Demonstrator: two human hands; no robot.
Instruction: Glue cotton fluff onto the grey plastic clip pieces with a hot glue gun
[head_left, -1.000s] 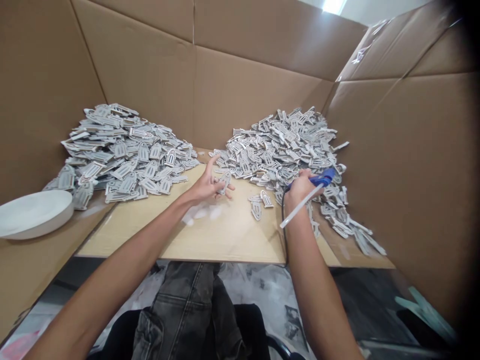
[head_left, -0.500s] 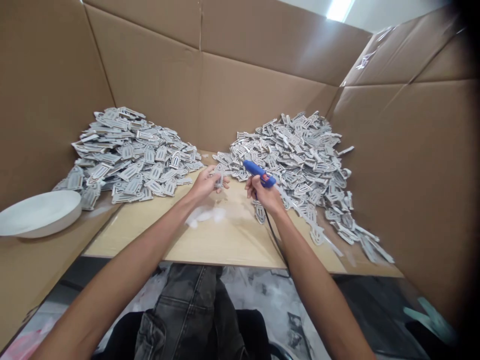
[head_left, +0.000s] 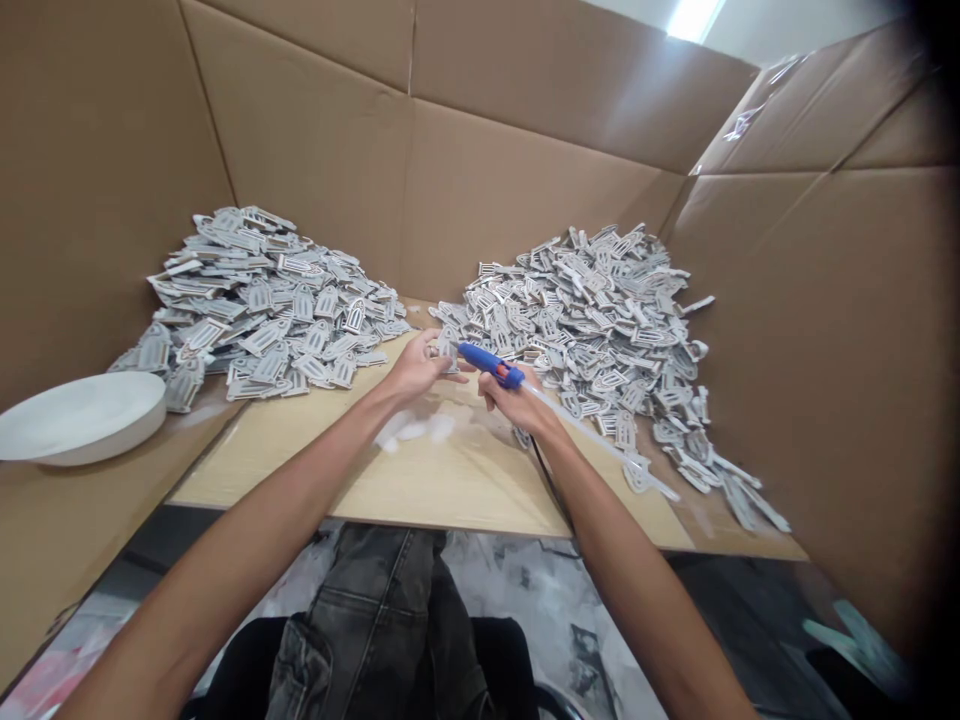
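L hand (head_left: 417, 370) grip pinches 1 gray arch-shaped piece (head_left: 448, 344) btwn thumb & fingers, up off the surface (head_left: 360, 475); R hand (head_left: 516, 400) grip is wrapped round a blue glue gun (head_left: 484, 361), nozzle right by that piece, can't tell if touching. Clear glue stick (head_left: 600, 439) juts out behind R grip, w/ black cord (head_left: 550, 478) below it. Past the grips: L pile (head_left: 289, 310) & R pile (head_left: 592, 310) of similar pcs; white bowl (head_left: 82, 415) well L of L grip.

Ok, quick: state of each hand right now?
Left hand: holding one small gray arched piece.
Right hand: closed around the blue glue gun.
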